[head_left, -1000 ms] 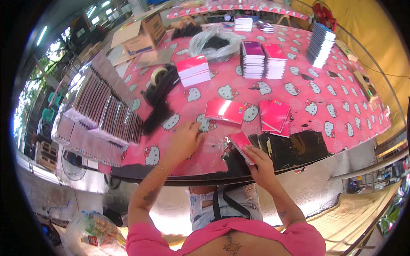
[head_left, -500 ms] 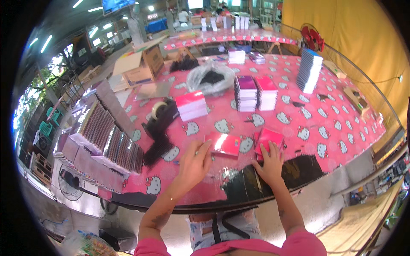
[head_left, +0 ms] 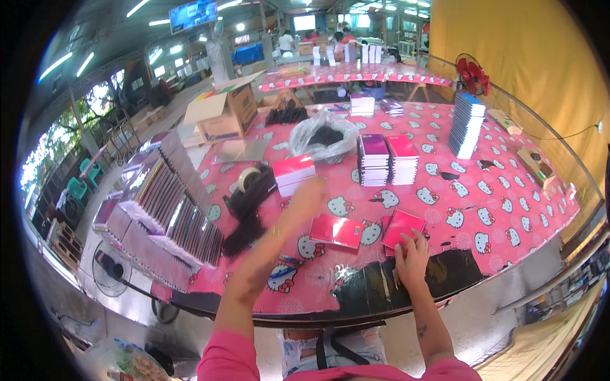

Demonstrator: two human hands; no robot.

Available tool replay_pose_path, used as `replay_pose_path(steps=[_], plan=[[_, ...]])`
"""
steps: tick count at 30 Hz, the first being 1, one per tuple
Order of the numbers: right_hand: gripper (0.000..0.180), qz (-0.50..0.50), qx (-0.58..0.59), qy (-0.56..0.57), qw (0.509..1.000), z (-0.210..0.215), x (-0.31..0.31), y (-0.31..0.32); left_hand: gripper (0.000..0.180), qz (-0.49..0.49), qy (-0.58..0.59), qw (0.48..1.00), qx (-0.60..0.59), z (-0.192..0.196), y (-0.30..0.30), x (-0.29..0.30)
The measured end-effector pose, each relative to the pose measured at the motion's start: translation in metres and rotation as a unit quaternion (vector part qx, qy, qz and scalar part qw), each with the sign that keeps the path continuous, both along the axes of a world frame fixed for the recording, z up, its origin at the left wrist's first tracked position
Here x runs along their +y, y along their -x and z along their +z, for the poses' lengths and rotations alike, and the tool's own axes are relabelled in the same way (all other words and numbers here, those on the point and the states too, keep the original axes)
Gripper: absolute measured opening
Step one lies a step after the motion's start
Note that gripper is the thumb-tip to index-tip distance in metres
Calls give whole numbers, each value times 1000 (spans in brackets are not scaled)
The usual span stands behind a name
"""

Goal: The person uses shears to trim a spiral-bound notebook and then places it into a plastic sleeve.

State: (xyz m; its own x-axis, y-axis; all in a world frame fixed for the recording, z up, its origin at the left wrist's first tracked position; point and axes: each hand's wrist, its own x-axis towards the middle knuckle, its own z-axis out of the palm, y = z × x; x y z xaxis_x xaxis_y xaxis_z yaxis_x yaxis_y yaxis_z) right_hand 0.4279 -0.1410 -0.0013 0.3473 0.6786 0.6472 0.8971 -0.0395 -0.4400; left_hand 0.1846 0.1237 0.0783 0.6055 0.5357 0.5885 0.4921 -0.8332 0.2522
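My left hand (head_left: 310,198), smeared by motion, reaches beside the near right corner of a stack of pink-covered notebooks (head_left: 294,166). Whether its fingers touch the stack I cannot tell. My right hand (head_left: 414,257) lies with fingers spread on the near part of a pink notebook (head_left: 405,226), which overlaps another pink one beneath it. Between the two hands, a glossy pink notebook (head_left: 336,231) lies flat on the tablecloth. Blue pens (head_left: 279,273) lie by my left forearm.
Tall rows of spiral-bound notebooks (head_left: 171,209) fill the left side. A black tape dispenser (head_left: 251,190) stands beside them. Purple (head_left: 373,152) and pink notebook stacks (head_left: 402,159), a plastic bag (head_left: 324,134) and a blue-topped stack (head_left: 466,127) stand farther back. A cardboard box (head_left: 222,114) is at far left.
My left hand has left the middle pink notebook and moved up toward the pink stack. My right hand has stayed at the right-hand notebooks. The whole view has tilted up slightly.
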Motion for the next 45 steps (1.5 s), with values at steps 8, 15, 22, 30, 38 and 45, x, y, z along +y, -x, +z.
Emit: replay_pose_path(steps=[8, 15, 22, 30, 38, 45], plan=[[37, 37, -15, -15, 999, 0, -2, 4, 38, -103, -16, 989, 104, -56, 33, -111], [47, 169, 107, -52, 978, 28, -20, 41, 42, -72, -63, 984, 150, -27, 30, -132], [44, 285, 416, 112, 856, 4, -39, 72, 41, -103, 48, 992, 48, -35, 36, -216], [32, 296, 428, 95, 849, -5, -46, 75, 41, 44, 22, 995, -90, -35, 101, -168], [30, 291, 487, 13, 823, 8, -44, 99, 33, 286, -23, 945, 154, -71, 213, -84], [29, 342, 488, 112, 795, -7, -41, 88, 11, 262, -133, 949, 117, -64, 195, -104]])
